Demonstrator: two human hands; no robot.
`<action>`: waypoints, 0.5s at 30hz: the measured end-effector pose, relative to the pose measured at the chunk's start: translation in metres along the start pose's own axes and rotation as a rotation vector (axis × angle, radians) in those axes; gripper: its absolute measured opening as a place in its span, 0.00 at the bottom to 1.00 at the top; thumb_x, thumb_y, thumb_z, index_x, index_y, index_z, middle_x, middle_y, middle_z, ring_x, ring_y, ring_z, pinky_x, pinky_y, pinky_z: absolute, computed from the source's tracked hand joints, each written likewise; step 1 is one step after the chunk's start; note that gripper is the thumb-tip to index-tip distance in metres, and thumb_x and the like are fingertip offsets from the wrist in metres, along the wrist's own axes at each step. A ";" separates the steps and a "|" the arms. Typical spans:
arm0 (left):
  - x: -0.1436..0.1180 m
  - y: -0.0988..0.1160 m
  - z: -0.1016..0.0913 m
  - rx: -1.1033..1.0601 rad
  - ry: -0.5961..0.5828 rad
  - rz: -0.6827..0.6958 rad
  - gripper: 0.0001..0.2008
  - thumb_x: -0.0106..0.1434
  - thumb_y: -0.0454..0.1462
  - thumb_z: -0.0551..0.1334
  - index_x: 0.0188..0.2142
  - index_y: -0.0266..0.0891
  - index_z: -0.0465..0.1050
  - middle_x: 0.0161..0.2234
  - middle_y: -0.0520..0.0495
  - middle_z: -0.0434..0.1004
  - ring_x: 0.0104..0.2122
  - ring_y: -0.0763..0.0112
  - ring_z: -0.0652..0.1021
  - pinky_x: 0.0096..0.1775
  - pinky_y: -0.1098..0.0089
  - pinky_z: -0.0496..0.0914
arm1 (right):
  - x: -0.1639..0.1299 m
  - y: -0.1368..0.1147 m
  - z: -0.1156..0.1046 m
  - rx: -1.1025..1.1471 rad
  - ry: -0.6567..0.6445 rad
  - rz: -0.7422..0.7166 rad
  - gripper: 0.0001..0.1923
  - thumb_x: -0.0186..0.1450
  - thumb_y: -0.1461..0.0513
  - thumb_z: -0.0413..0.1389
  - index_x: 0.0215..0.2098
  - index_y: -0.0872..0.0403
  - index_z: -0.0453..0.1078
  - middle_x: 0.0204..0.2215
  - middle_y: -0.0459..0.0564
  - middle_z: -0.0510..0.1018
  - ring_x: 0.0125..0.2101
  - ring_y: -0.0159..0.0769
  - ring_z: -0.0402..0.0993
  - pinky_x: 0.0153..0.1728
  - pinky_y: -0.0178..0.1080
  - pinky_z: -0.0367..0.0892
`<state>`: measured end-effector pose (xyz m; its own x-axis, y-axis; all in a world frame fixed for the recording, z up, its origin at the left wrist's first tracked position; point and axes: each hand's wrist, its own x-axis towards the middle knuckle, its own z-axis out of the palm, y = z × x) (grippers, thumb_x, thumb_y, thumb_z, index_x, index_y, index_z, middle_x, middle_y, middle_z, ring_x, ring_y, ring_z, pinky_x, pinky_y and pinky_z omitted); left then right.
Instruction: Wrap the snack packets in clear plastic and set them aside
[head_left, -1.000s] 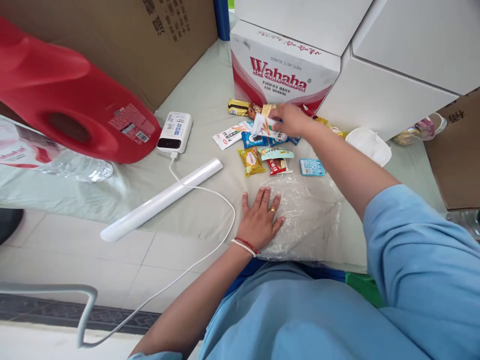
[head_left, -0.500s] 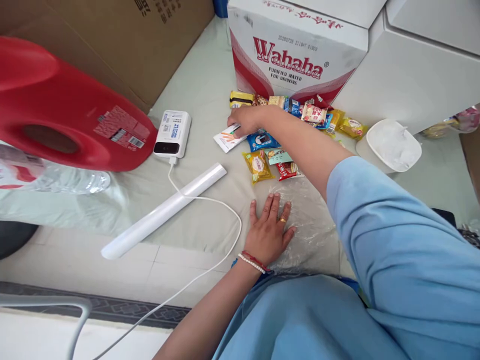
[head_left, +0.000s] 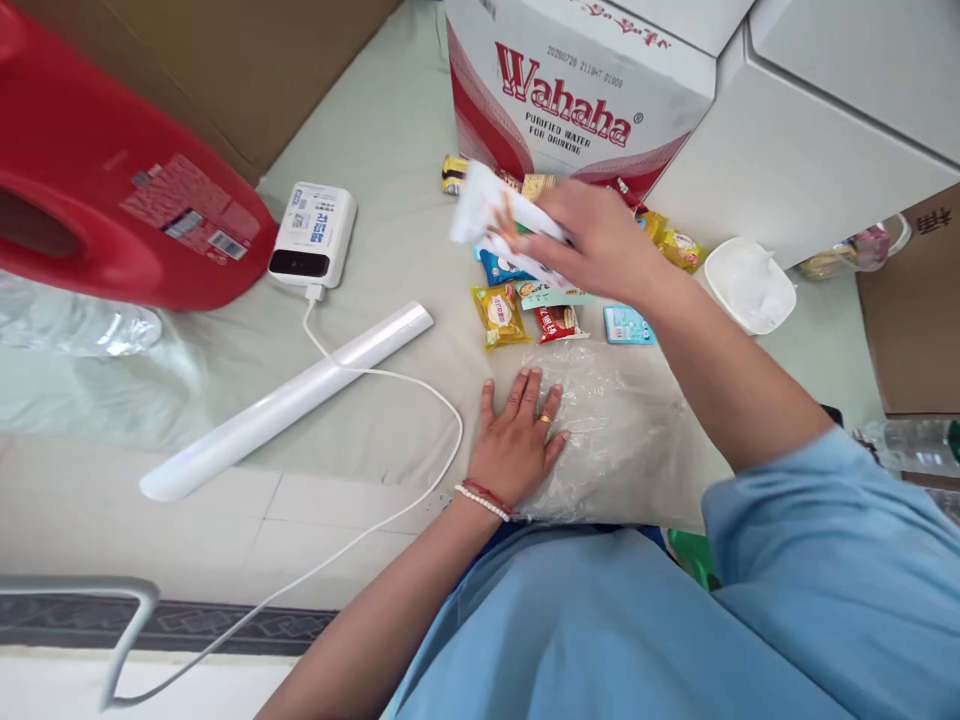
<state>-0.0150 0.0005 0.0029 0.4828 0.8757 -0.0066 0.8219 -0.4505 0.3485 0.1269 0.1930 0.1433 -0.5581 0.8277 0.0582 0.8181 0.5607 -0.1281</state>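
My right hand (head_left: pixel 592 235) grips a white snack packet (head_left: pixel 502 218) with an orange-brown picture on it, held up and blurred by motion above a group of small wrapped snacks. Under and around it lie a yellow snack packet (head_left: pixel 499 316), a red one (head_left: pixel 558 322), a pale green one (head_left: pixel 551 294) and a light blue one (head_left: pixel 628 325). My left hand (head_left: pixel 516 440) lies flat, fingers spread, at the left edge of a clear plastic bag (head_left: pixel 622 440). Other snacks behind are partly hidden by my right hand and the white packet.
Behind the snacks stands a Wahaha water carton (head_left: pixel 570 110). A white tub (head_left: pixel 750 285) sits at the right. On the left are a red jug (head_left: pixel 150 190), a plastic bottle (head_left: pixel 82 320), a white device (head_left: pixel 313 235) with its cable (head_left: pixel 420 380), and a long white tube (head_left: pixel 292 400).
My right hand has lifted the white snack packet off the cloth and moved right with it. The light blue packet has come into view. My left hand stays flat.
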 end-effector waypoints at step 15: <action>-0.002 -0.004 0.009 0.059 0.037 0.038 0.43 0.70 0.57 0.54 0.75 0.34 0.47 0.75 0.31 0.46 0.75 0.47 0.52 0.70 0.35 0.35 | -0.250 -0.028 0.092 0.231 -0.032 0.263 0.28 0.70 0.46 0.58 0.62 0.49 0.68 0.55 0.60 0.73 0.54 0.54 0.67 0.53 0.53 0.66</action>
<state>-0.0165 -0.0011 -0.0069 0.5038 0.8629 0.0408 0.8198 -0.4924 0.2923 0.2307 -0.0324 0.0412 -0.3399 0.9397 -0.0374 0.8835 0.3055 -0.3551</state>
